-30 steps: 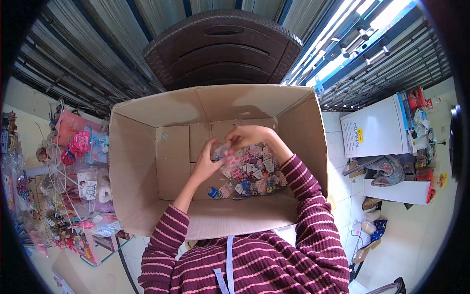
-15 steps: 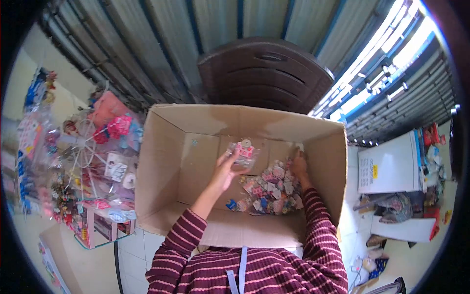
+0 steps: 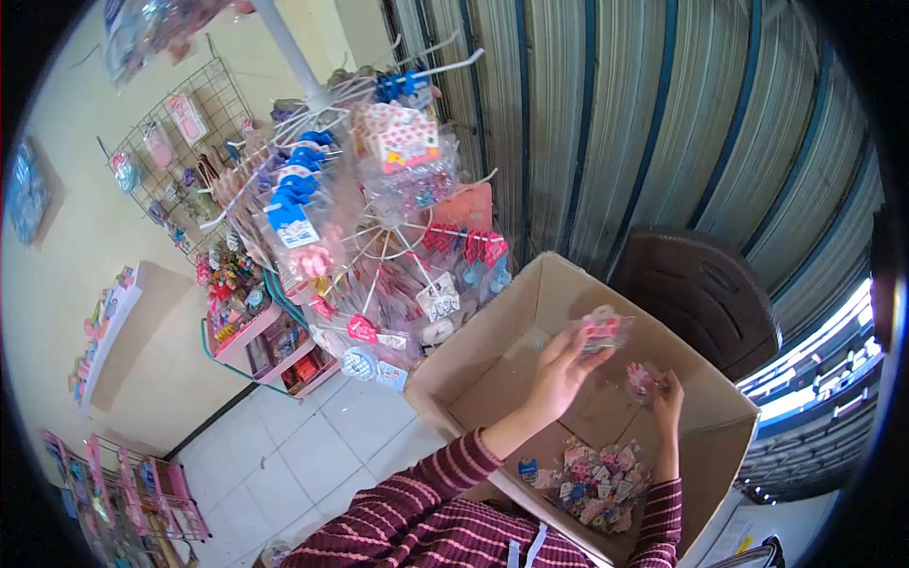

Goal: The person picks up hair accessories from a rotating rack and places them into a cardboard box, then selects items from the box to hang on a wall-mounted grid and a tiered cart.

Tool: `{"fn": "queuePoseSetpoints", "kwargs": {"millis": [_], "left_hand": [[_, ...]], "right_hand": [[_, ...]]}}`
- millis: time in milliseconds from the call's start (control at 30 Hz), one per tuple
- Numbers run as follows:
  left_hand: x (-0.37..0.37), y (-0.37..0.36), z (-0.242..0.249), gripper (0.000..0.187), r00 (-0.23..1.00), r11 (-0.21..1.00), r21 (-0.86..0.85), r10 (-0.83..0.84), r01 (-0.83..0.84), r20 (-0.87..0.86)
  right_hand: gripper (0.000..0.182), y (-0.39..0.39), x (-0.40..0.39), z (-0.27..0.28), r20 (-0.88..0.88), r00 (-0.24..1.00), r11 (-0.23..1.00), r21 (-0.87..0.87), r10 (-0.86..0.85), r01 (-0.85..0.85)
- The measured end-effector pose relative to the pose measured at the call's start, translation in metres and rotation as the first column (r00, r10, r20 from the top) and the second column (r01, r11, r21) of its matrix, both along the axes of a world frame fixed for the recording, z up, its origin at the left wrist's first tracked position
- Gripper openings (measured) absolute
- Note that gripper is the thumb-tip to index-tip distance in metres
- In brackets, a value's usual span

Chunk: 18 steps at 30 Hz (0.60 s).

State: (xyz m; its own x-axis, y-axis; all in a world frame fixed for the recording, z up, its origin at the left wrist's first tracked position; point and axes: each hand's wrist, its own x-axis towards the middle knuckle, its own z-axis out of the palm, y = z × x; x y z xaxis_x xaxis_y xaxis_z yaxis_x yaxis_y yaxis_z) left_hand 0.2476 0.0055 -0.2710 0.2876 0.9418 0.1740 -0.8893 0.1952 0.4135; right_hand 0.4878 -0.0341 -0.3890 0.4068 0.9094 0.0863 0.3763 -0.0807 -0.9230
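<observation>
My left hand (image 3: pixel 557 379) is closed on a small clear packet (image 3: pixel 604 331) with pink and red pieces and a pale card top, raised over the far part of the cardboard box (image 3: pixel 492 374). To its right, my right hand (image 3: pixel 667 405) pinches another small packet (image 3: pixel 642 381) with pink pieces in it. Both packets are a little blurred, so their exact contents cannot be made out. Below the hands, a heap of small carded packets (image 3: pixel 601 483) lies on the box floor, with a blue one (image 3: pixel 527 467) at its left edge.
Left of the box stands a white rotating rack (image 3: pixel 388 227) hung with bagged accessories. A brown plastic chair (image 3: pixel 696 298) is behind the box, against a corrugated metal shutter (image 3: pixel 606 123). A wire grid (image 3: pixel 180 142) and a white shelf (image 3: pixel 112 327) are on the wall.
My view has swung left toward the rack. My right hand has come up from beside the heap and now holds a pink packet; my left hand still holds its packet.
</observation>
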Motion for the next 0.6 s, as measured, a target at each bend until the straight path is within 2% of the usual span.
{"fn": "queuePoseSetpoints", "kwargs": {"millis": [33, 100, 133, 167, 233, 267, 300, 333, 367, 400, 433, 467, 533, 600], "left_hand": [[-0.01, -0.004, 0.009, 0.025, 1.0, 1.0, 0.013, 0.002, -0.002, 0.019], [-0.037, -0.014, 0.02, 0.025, 0.927, 0.924, 0.251, 0.335, -0.288, -0.17], [-0.05, -0.016, 0.023, 0.025, 0.838, 0.85, 0.357, 0.486, -0.387, -0.249], [-0.064, -0.019, 0.026, 0.025, 0.717, 0.756, 0.468, 0.625, -0.458, -0.308], [-0.096, -0.022, 0.035, 0.025, 0.286, 0.432, 0.737, 0.901, -0.52, -0.326], [-0.109, -0.024, 0.04, 0.025, 0.296, 0.428, 0.743, 0.902, -0.514, -0.314], [-0.122, -0.026, 0.046, 0.025, 0.093, 0.252, 0.831, 0.967, -0.496, -0.238], [-0.132, -0.027, 0.05, 0.025, -0.11, 0.073, 0.895, 0.985, -0.441, -0.135], [-0.14, -0.029, 0.052, 0.025, -0.101, 0.058, 0.897, 0.988, -0.439, -0.113], [-0.147, -0.031, 0.051, 0.025, -0.156, 0.026, 0.891, 0.982, -0.454, -0.108], [-0.153, -0.033, 0.051, 0.026, -0.214, -0.007, 0.884, 0.971, -0.467, -0.105], [-0.158, -0.036, 0.05, 0.026, -0.214, -0.022, 0.884, 0.973, -0.466, -0.089], [-0.167, -0.042, 0.05, 0.026, -0.296, -0.016, 0.913, 0.948, -0.407, -0.115], [-0.172, -0.045, 0.051, 0.025, -0.321, -0.004, 0.915, 0.937, -0.402, -0.138]], "right_hand": [[0.017, 0.004, -0.021, 0.03, 0.019, 1.0, 1.0, 0.013, 0.002, -0.002], [0.016, 0.011, -0.077, 0.097, -0.038, 0.99, 0.958, 0.26, 0.136, -0.122], [0.014, 0.016, -0.099, 0.123, 0.073, 0.985, 0.909, 0.379, 0.156, -0.172], [0.012, 0.021, -0.12, 0.146, 0.18, 0.971, 0.845, 0.485, 0.157, -0.227], [0.011, 0.034, -0.158, 0.192, 0.407, 0.913, 0.594, 0.728, 0.025, -0.341], [0.013, 0.038, -0.172, 0.209, 0.477, 0.874, 0.507, 0.777, -0.087, -0.374], [0.016, 0.042, -0.186, 0.224, 0.526, 0.824, 0.412, 0.812, -0.21, -0.413], [0.016, 0.045, -0.2, 0.234, 0.519, 0.823, 0.4, 0.822, -0.23, -0.406], [0.017, 0.048, -0.214, 0.243, 0.55, 0.756, 0.359, 0.827, -0.355, -0.432], [0.017, 0.053, -0.225, 0.252, 0.562, 0.677, 0.319, 0.827, -0.475, -0.463], [0.017, 0.06, -0.235, 0.259, 0.551, 0.676, 0.303, 0.834, -0.49, -0.461], [0.017, 0.069, -0.245, 0.264, 0.499, 0.716, 0.255, 0.866, -0.488, -0.43], [0.015, 0.089, -0.259, 0.268, 0.411, 0.775, 0.176, 0.91, -0.479, -0.374], [0.015, 0.099, -0.267, 0.273, 0.394, 0.794, 0.164, 0.918, -0.462, -0.361]]}}
